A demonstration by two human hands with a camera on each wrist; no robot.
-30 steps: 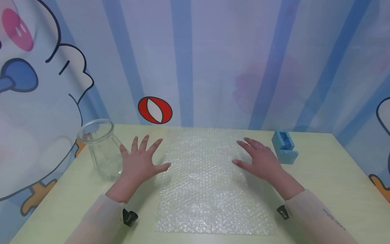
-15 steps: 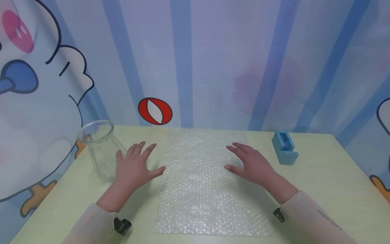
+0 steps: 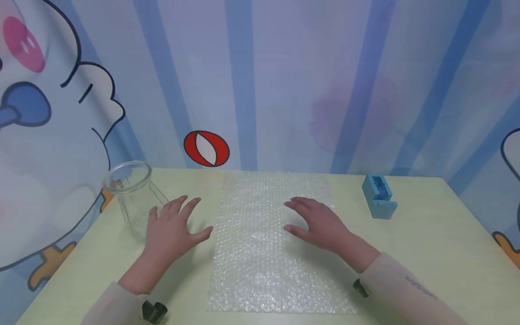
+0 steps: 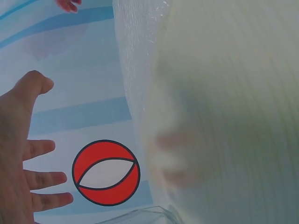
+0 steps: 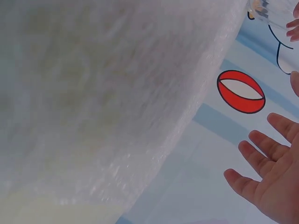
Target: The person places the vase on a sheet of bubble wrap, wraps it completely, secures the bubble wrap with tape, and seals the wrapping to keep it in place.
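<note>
The left hand (image 3: pixel 168 232) and the right hand (image 3: pixel 322 225), fingers loosely extended and grasping nothing, have shifted leftward, one just beside the glass vase (image 3: pixel 132 195), the other above the bubble wrap (image 3: pixel 252 262) lying flat on the table (image 3: pixel 430 239), so handling seems not yet begun.

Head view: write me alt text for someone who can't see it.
A person's empty left hand hovers beside, and right hand over, a flat sheet of bubble wrap on a pale table. A clear glass jar stands at the left, a small blue holder at the right.
</note>
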